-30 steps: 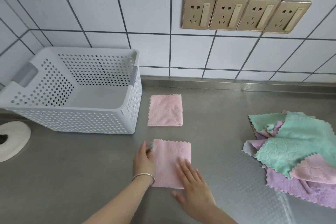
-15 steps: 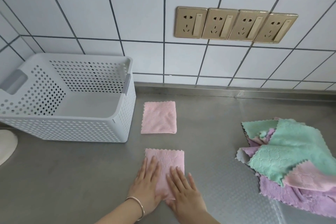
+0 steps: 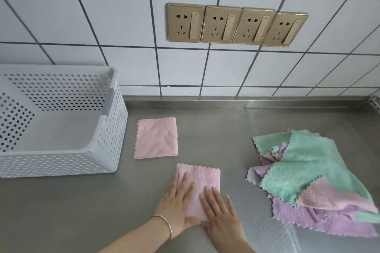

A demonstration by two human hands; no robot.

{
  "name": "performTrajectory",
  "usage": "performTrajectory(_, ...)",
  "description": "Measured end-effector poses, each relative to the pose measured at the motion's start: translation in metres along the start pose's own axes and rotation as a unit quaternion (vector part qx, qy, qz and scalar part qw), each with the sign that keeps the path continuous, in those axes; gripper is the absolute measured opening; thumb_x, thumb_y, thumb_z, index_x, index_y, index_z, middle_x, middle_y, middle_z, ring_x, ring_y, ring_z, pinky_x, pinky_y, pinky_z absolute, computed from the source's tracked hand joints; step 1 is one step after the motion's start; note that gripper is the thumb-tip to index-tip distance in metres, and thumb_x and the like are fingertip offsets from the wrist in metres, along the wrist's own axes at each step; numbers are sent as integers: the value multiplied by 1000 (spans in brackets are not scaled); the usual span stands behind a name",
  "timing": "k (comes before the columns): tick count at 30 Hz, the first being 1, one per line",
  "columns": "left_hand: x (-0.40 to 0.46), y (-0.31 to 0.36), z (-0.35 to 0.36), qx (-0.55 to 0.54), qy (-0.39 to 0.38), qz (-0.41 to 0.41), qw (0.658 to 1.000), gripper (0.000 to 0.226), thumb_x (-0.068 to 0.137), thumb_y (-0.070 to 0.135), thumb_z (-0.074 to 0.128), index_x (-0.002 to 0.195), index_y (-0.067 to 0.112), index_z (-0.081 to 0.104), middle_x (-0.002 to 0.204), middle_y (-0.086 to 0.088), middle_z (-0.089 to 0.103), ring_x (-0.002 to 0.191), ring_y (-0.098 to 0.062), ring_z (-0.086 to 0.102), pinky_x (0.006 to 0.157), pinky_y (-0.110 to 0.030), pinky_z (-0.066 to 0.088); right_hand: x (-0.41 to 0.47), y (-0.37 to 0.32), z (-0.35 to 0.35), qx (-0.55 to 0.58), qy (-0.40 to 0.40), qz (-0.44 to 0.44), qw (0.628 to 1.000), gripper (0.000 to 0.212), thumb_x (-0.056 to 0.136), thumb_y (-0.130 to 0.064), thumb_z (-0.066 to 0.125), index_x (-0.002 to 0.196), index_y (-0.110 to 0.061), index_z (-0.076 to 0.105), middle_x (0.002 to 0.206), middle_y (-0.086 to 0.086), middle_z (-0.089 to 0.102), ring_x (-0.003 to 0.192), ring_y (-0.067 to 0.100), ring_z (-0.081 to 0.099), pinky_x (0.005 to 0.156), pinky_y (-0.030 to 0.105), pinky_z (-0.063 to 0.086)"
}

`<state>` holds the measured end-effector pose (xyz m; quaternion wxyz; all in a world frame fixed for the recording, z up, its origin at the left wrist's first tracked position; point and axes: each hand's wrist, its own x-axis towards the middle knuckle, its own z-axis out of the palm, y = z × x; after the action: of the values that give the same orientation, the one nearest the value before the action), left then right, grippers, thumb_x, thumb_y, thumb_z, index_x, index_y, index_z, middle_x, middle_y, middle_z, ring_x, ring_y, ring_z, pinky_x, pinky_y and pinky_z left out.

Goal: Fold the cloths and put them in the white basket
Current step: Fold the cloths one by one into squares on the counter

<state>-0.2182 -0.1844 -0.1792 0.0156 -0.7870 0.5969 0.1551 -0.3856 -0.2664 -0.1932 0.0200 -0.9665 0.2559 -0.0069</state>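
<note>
The counter [image 3: 185, 121] is looking like brushed metal, with a dull shine, and near the right front it is showing a fine embossed pattern. The white basket [image 3: 111, 129] is looking like matt plastic, full of small holes. The folded pink cloth [image 3: 156, 138] and the pink cloth under the hands [image 3: 202, 178] are looking soft and fluffy, with zigzag edges. The pile of cloths [image 3: 308, 172] is showing the same plush, matt fabric. The wall tiles [image 3: 115, 14] are shining glossy, and the sockets [image 3: 236, 24] are gleaming like gold metal.
</note>
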Motion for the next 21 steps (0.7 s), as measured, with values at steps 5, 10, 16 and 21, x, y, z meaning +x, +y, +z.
performTrajectory(5, 47, 14, -26, 50, -27, 40, 998, 90, 73, 74, 20, 142, 17, 32, 153, -17, 12, 139, -40, -10, 108, -49, 34, 23, 39, -3, -6, -39, 4, 999, 67, 95, -53, 13, 149, -16, 1, 158, 2, -5, 146, 20, -5, 112, 43, 7)
performTrajectory(10, 90, 11, -43, 84, -54, 43, 994, 99, 67, 80, -1, 141, 19, -22, 140, -10, -39, 130, -28, -38, 110, -44, -21, 68, 64, -11, 22, -69, 27, 997, 65, 95, -55, 8, 149, -19, 0, 157, -3, -4, 145, 16, -6, 111, 41, 5)
performTrajectory(16, 135, 2, -58, 80, -34, 13, 996, 100, 59, 77, -13, 140, 20, -22, 140, -8, -37, 129, -26, -38, 111, -46, -21, 124, 96, -16, 45, -103, 30, 993, 53, 96, -47, 14, 139, -25, 37, 156, -8, 12, 145, 13, 3, 108, 46, 29)
performTrajectory(21, 164, -6, -64, 66, -21, 8, 998, 107, 44, 77, -34, 136, 21, -26, 141, -8, -35, 131, -26, -35, 109, -47, -24, 153, 111, -32, 31, -170, -1, 985, 81, 70, -63, -35, 141, -28, -16, 146, -9, -29, 135, 18, -28, 114, 46, -3)
